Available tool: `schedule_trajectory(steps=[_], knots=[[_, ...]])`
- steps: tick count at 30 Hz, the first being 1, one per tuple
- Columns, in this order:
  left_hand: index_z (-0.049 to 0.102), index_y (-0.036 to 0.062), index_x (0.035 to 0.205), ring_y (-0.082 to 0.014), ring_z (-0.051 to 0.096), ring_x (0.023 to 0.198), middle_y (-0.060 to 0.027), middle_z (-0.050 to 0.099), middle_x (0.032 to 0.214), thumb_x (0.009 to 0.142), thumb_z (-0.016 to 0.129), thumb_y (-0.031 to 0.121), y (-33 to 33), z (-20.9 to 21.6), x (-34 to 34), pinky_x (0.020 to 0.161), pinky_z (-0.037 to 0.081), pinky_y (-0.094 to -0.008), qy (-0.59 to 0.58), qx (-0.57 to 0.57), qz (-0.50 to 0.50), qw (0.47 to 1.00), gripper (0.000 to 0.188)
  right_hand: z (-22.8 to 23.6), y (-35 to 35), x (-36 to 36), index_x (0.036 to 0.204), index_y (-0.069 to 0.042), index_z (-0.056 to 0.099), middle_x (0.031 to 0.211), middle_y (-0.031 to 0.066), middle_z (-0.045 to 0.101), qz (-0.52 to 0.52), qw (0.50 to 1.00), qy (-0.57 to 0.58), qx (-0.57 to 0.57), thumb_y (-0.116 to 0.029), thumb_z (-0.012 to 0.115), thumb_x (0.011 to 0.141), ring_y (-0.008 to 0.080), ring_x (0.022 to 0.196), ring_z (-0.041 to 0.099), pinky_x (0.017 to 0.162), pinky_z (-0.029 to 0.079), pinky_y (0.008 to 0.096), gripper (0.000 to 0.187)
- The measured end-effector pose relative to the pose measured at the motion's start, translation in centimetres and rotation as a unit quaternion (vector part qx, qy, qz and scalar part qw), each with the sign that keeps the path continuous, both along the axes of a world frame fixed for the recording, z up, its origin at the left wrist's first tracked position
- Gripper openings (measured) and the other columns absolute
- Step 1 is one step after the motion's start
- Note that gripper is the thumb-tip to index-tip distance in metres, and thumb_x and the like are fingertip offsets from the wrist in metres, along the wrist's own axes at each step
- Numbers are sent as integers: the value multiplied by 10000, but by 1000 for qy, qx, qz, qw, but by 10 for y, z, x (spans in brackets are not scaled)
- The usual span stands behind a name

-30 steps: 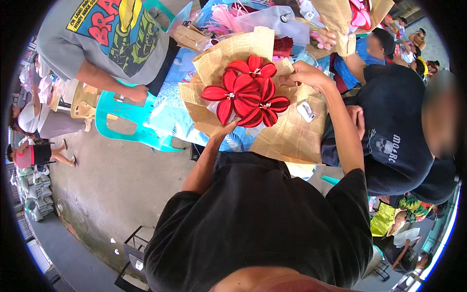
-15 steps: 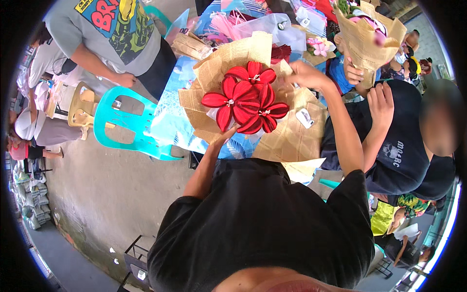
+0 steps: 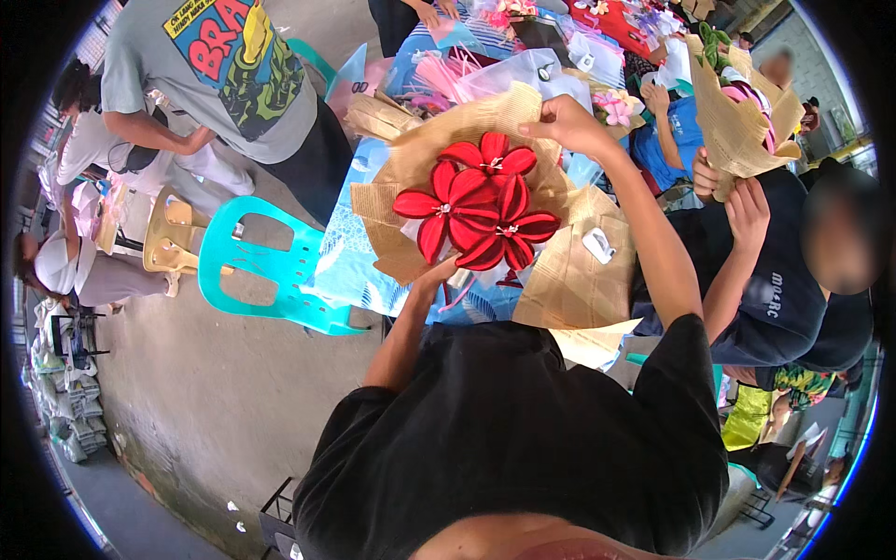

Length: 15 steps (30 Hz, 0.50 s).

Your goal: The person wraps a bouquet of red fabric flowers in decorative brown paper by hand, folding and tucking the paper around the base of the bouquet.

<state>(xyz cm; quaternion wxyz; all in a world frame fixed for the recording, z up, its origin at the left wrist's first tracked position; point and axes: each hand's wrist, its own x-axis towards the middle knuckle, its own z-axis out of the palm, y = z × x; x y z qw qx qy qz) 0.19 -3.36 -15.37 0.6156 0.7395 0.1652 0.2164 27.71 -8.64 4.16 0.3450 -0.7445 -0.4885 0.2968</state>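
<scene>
A bouquet of several red, fuzzy-looking flowers [image 3: 478,210] with pale centres stands over the table, backed by printed brown wrapping paper [image 3: 383,213]. My left hand [image 3: 439,273] is closed round the bouquet's lower part, just under the petals; most of its fingers are hidden there. At the upper right, my right hand [image 3: 571,126] pinches the rim of the wrapping paper between thumb and fingertips. Another brown paper sheet [image 3: 574,266] lies on the table to the right of the bouquet, with a small white object [image 3: 598,245] on it.
A blue patterned tablecloth [image 3: 350,266] covers the table, with craft materials piled at its far side. A turquoise plastic chair [image 3: 219,271] stands at left. On the right, a co-worker in dark clothes holds another paper-wrapped bouquet [image 3: 742,121]. A person in grey [image 3: 210,93] stands far left.
My right hand, blurred before, has come to the wrapping paper's upper right rim and pinches it. The co-worker's bouquet has shifted right and down. The whole view has moved slightly.
</scene>
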Motion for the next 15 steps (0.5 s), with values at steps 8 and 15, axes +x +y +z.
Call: schedule_trajectory(steps=[8,15], knots=[[505,57,1088,-237,530,904,-131,545,969,789,500,114,17,-3,0,761,394,-374,3,-18,-30,999,304,71,18,-38,1128,-55,527,1097,119,557,83,937,-272,200,-211,718,675,255,1031,506,913,379,342,515],[498,57,1100,-235,524,919,-129,539,985,793,501,113,45,2,7,775,388,-375,0,-22,-61,998,312,92,80,-97,939,-17,616,846,153,623,309,905,-291,-19,-145,651,694,268,800,597,711,445,346,278]])
